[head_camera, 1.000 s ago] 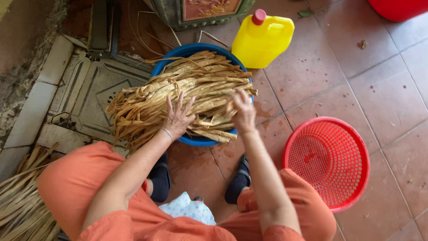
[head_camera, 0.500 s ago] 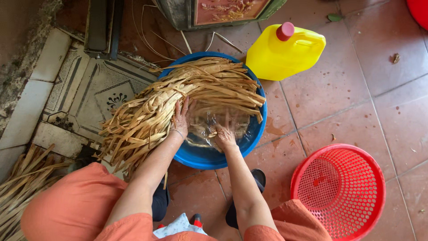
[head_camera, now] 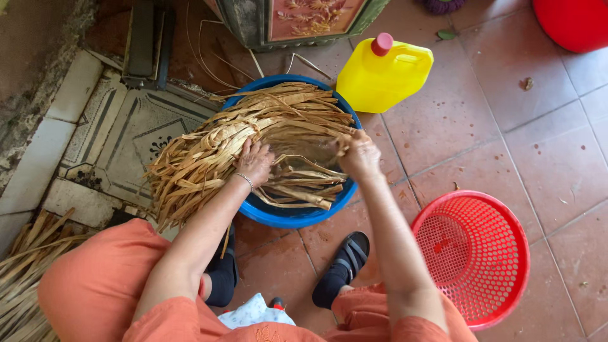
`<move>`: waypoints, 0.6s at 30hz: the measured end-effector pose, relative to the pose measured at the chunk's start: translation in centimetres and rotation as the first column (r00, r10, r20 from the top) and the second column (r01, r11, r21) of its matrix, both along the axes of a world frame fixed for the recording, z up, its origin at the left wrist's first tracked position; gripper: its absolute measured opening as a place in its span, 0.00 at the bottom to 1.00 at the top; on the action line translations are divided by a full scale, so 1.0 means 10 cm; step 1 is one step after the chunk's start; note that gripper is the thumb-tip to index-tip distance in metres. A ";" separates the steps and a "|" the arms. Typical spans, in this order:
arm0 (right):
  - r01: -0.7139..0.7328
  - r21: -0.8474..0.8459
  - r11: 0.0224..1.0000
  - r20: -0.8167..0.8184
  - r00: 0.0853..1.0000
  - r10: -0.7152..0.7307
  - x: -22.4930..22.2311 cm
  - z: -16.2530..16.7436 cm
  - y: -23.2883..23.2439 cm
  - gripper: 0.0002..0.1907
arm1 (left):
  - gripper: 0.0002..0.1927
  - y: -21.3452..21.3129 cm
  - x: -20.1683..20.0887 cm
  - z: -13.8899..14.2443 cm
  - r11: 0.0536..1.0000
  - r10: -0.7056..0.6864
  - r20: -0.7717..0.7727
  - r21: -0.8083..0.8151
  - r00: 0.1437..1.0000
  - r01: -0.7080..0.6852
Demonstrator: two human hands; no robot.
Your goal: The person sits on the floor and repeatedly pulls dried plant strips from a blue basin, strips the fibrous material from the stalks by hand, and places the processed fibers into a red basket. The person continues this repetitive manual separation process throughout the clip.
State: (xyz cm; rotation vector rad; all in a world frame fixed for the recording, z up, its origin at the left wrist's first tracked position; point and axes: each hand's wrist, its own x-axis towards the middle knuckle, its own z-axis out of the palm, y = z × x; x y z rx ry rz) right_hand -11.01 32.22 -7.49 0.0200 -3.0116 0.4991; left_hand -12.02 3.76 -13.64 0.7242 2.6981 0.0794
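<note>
A blue plastic basin [head_camera: 288, 214] stands on the tiled floor in front of my knees. It is piled with long tan dried strips [head_camera: 209, 149], which arch over it and spill out to the left. My left hand [head_camera: 254, 162] presses on the bundle near the basin's middle, with a thin bracelet on the wrist. My right hand [head_camera: 358, 154] grips the right end of the strips at the basin's right rim. More strips lie flat inside the basin between my hands.
A yellow jug with a red cap [head_camera: 383, 75] stands behind the basin. A red mesh basket [head_camera: 472, 253] sits at the right by my right knee. Loose strips [head_camera: 22, 278] lie at the lower left. A decorated planter [head_camera: 297, 19] is at the top.
The bundle has been pulled across the basin. My right hand moved from inside the basin up to its right rim and took hold of the strip ends; my left hand stayed on the bundle.
</note>
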 end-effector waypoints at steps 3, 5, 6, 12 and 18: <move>0.121 -0.461 0.879 0.072 0.992 -0.099 -0.01 0.57 0.43 0.11 | 0.46 0.06 0.12 0.21 0.975 0.105 0.029 0.194 0.994 -0.108; 0.305 -0.700 0.646 0.241 0.952 -0.188 0.03 0.89 0.79 0.13 | 0.40 0.16 0.25 0.25 0.962 0.124 0.031 0.239 0.992 -0.128; 0.327 -0.783 0.530 0.245 0.944 -0.220 0.09 1.01 0.97 0.15 | 0.33 0.21 0.35 0.22 0.961 0.123 0.045 0.244 0.991 -0.130; 0.050 -0.999 -0.005 0.049 0.957 -0.284 0.87 1.47 2.26 0.12 | 0.27 0.65 0.81 -0.03 0.883 -0.119 0.134 0.467 0.984 0.043; -0.380 -0.923 -0.066 -0.139 0.487 -0.862 2.26 1.31 3.34 0.14 | 0.20 0.94 1.06 -0.13 0.930 -0.217 -0.065 0.290 0.974 0.226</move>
